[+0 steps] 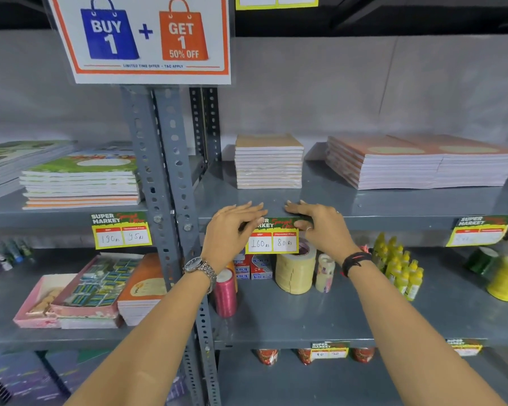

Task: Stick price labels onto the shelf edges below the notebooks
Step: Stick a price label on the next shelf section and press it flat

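A yellow and green price label, marked 160 and 80, lies against the grey shelf edge below a stack of brown notebooks. My left hand presses the label's upper left corner, fingers resting on the shelf top. On the label's upper right corner lies my right hand, pressing in the same way. A second label hangs on the edge to the left, under the green notebooks. A third label hangs at the right below the orange notebooks.
A perforated steel upright stands just left of my hands, with a buy-one offer sign above. The shelf below holds tape rolls, a pink spool, yellow bottles, and boxes.
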